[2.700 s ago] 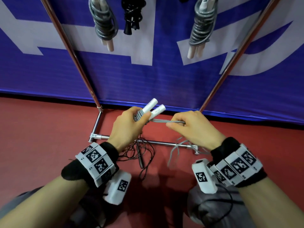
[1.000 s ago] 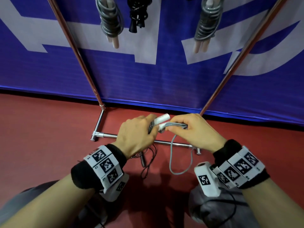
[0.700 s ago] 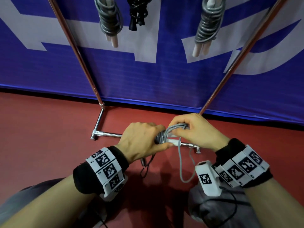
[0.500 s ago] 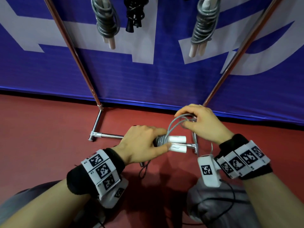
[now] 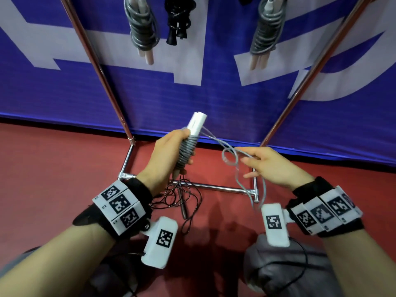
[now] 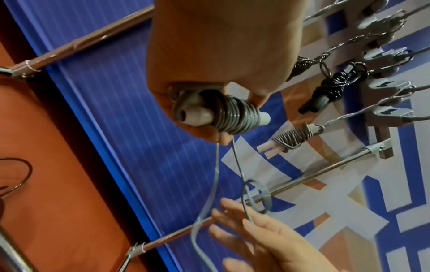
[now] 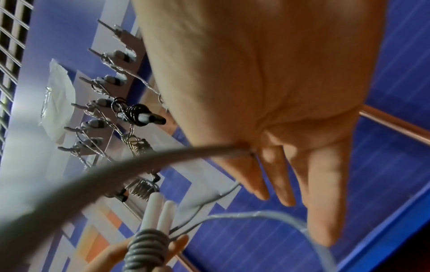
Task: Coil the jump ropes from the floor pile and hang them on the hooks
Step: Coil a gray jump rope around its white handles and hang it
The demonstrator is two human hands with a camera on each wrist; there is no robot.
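Ropes already coiled number three on the hooks point(image 5: 265, 3) above us, while our left hand point(image 5: 165, 155) grips the nearly wound grey rope point(image 5: 187, 151), our right hand point(image 5: 272, 166) pinches its loose tail, and a black rope point(image 5: 184, 202) waits below.

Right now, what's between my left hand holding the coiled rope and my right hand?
Only the grey rope's loose tail, running from the coiled bundle in the left hand to the right hand, seen in the head view.
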